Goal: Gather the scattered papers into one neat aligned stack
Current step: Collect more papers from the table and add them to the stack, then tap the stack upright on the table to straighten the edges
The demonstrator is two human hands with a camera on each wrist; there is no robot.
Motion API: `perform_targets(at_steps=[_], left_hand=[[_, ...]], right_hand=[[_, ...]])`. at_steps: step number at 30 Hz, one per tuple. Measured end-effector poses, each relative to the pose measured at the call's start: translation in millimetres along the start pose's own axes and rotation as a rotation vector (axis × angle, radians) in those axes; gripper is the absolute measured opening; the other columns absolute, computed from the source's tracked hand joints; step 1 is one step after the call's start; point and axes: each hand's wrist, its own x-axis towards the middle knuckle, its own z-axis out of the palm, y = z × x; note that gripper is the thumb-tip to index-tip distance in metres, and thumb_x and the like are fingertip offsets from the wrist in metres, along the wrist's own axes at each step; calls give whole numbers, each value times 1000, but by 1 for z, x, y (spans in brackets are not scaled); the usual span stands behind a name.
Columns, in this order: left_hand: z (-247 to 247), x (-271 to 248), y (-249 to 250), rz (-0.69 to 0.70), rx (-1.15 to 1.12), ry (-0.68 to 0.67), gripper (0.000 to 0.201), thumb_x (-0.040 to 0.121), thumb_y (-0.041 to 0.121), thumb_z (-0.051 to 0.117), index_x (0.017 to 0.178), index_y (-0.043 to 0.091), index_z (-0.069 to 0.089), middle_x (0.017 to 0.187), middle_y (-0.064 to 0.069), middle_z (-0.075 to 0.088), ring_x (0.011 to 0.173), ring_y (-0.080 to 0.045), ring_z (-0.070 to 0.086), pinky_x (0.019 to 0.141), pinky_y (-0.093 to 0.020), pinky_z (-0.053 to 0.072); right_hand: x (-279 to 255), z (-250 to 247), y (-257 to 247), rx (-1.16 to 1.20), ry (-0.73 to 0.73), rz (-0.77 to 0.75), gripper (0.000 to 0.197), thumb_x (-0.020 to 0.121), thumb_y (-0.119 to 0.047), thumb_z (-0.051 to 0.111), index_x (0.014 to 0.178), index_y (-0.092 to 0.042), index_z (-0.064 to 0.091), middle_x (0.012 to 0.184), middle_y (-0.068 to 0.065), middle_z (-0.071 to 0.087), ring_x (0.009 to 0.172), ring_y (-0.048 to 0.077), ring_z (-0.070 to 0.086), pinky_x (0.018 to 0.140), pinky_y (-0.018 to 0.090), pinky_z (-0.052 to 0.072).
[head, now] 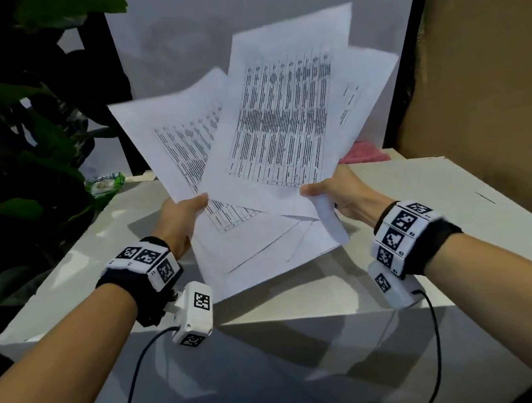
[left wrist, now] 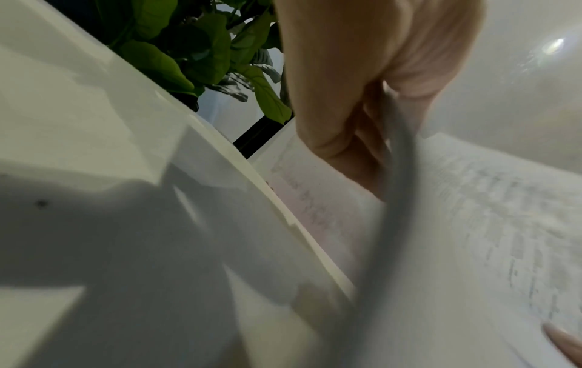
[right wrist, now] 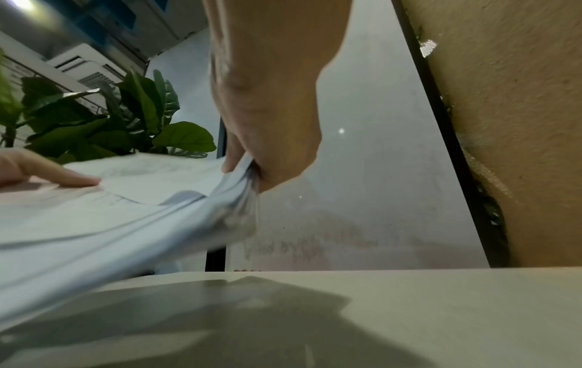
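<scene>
Several white papers (head: 277, 124) printed with tables are fanned out and tilted up above the white table (head: 445, 196), their edges out of line. My left hand (head: 187, 212) pinches the bundle at its lower left, thumb on top. My right hand (head: 328, 192) pinches the lower right, where the sheets bend down. In the left wrist view my left hand (left wrist: 362, 139) grips the papers (left wrist: 472, 224) along their edge. In the right wrist view my right hand (right wrist: 249, 171) pinches the bunched corner of the papers (right wrist: 126, 211), with the left hand's fingers (right wrist: 63, 178) lying under them.
A large leafy plant (head: 19, 133) stands at the left of the table. A brown wall (head: 485, 68) rises close on the right. A pink cloth (head: 365, 153) and a green packet (head: 106, 182) lie at the table's back edge. Cables hang from both wrist cameras.
</scene>
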Motion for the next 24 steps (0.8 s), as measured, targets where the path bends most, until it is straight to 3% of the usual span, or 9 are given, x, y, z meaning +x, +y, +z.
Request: perform_targets(at_steps=[3,6,7,9,12,14,16,19,24], left_hand=[[-3,10,8,59,-35,-33,40,88,-6,53,127,-7,50,130,-21,57,115,-34,58,103,-46,44],[-1,16,14,116,-17,-54,29,87,11,62,109,-8,58,101,-8,71,99,-19,68,91,-35,50],[0,17,15,124,31,-8,38,85,20,66,105,-11,57,96,-7,72,97,-16,68,87,-33,50],[1,15,15,136,95,32,83,78,37,71,126,-22,38,125,-30,57,119,-32,57,101,-42,46],[4,12,20,182,122,-4,90,85,31,65,136,-25,16,139,-43,30,128,-54,35,103,-52,38],[7,13,27,214,98,-57,73,88,23,61,133,-24,27,133,-42,39,122,-51,44,96,-48,44],[11,12,37,257,106,-31,40,87,19,63,113,-10,55,108,-28,65,97,-30,69,83,-40,54],[13,17,36,260,103,-61,9,86,13,63,79,15,58,74,3,63,56,0,66,66,-21,54],[11,13,22,197,81,-90,27,74,29,75,79,9,57,77,-8,55,70,-18,54,79,-34,47]], right_hand=[[4,1,-5,-1,79,-43,43,73,12,68,114,9,56,116,21,62,105,32,59,97,43,48],[11,0,-11,1,89,-64,42,71,11,70,111,12,57,114,22,62,103,32,61,97,43,48],[10,0,-12,-2,82,-66,41,72,12,69,111,13,57,113,22,63,100,31,61,96,42,49],[12,-2,-11,-11,65,-56,40,73,13,68,111,15,56,111,20,63,99,30,61,94,38,49],[11,-8,-13,-66,70,-52,16,75,8,69,87,12,59,81,14,63,73,20,62,67,18,54],[14,-11,-19,-55,109,-69,27,76,4,70,64,-4,47,63,4,48,55,10,49,40,8,42],[17,-13,-23,-13,171,-104,39,77,2,70,63,-12,37,63,1,42,55,9,45,34,6,37],[21,-11,-19,-17,153,-102,31,78,1,70,64,-9,44,67,1,49,61,13,52,46,9,44],[20,-11,0,63,98,-69,22,71,0,74,83,1,56,89,9,59,88,24,57,90,33,48]])
